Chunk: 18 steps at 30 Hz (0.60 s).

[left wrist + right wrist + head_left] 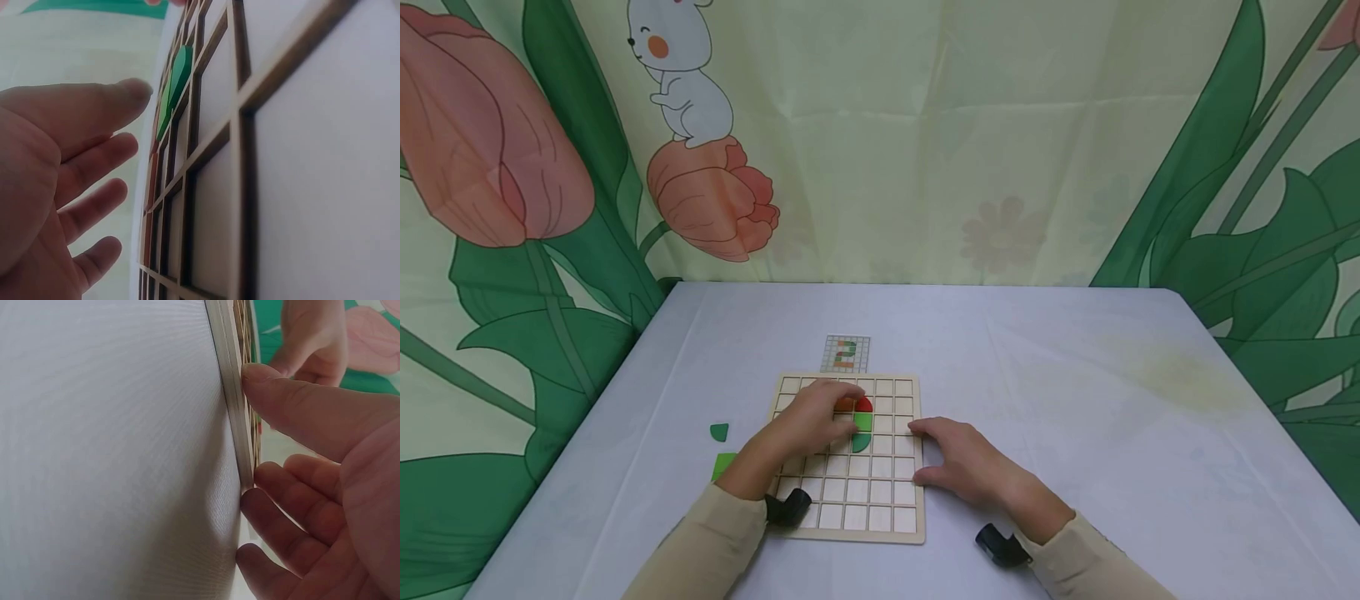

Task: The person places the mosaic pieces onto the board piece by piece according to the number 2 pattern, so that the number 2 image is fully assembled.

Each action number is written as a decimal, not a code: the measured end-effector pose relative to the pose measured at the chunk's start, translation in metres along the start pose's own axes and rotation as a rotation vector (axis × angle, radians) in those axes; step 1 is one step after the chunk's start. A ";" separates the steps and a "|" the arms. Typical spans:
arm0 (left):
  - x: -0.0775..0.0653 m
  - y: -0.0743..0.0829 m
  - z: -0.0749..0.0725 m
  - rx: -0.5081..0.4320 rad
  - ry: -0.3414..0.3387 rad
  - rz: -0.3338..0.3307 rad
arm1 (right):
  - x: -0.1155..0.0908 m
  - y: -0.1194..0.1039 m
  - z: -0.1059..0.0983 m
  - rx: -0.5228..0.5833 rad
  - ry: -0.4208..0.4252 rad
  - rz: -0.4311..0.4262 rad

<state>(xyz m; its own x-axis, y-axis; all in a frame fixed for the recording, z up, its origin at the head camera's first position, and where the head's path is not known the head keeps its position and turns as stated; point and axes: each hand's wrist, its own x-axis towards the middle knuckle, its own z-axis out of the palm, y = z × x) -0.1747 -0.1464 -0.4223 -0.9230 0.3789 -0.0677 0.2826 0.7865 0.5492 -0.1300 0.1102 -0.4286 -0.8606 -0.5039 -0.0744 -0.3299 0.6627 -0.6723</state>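
Head view shows hands [811, 417] [967, 461] at a gridded board [882, 493].

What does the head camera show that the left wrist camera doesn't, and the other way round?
Only the head view: the pattern card beyond the wooden grid board, a loose dark green piece and a bright green piece left of the board, and a printed rabbit.

Only the left wrist view: the palm side of the left hand, with three fingers spread below the thumb.

Both: the left hand, the board, and two green pieces on it.
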 end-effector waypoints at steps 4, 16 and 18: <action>0.002 0.000 0.001 0.010 -0.027 -0.011 | 0.000 0.000 0.000 0.001 -0.004 -0.002; -0.001 0.001 -0.001 0.074 -0.059 0.011 | -0.001 0.000 0.000 -0.002 -0.009 -0.001; -0.001 0.002 -0.002 0.076 -0.059 0.015 | 0.000 0.000 -0.001 0.001 -0.014 0.009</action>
<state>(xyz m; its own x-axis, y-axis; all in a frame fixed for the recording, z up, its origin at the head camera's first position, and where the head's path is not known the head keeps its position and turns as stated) -0.1738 -0.1464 -0.4198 -0.9021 0.4171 -0.1104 0.3170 0.8143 0.4862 -0.1299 0.1105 -0.4279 -0.8580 -0.5055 -0.0908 -0.3218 0.6668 -0.6722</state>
